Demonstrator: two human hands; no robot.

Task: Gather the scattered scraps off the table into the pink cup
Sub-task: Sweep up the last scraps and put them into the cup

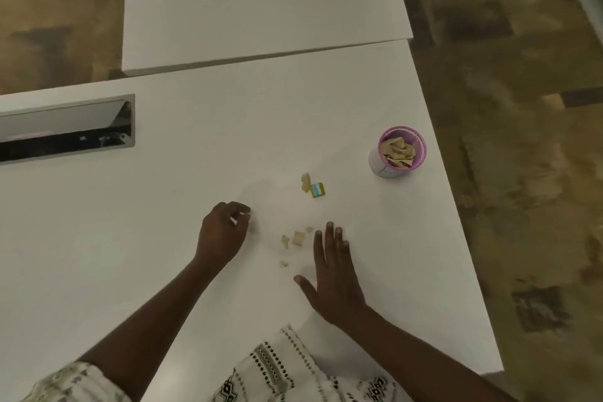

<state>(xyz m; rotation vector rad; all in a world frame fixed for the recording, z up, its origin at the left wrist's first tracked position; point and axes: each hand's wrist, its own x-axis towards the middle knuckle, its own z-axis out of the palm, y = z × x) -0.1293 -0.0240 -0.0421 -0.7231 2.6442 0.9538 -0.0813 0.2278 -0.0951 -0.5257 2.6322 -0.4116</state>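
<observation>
The pink cup (400, 153) stands near the right edge of the white table (163, 222), holding crumpled tan scraps. A tan scrap (305, 181) lies beside a small blue, white and green piece (318, 190) in the middle. Several small tan scraps (297, 238) lie between my hands, with one more (283, 263) nearer me. My left hand (223, 232) rests left of them with fingers curled; whether it pinches a tiny scrap is unclear. My right hand (332, 277) lies flat and spread on the table, just right of the scraps.
A metal-rimmed cable slot (65, 127) is set into the table at the far left. A second white tabletop (261, 3) adjoins at the back. The table's right edge runs diagonally close to the cup, with patterned brown floor (522, 173) beyond.
</observation>
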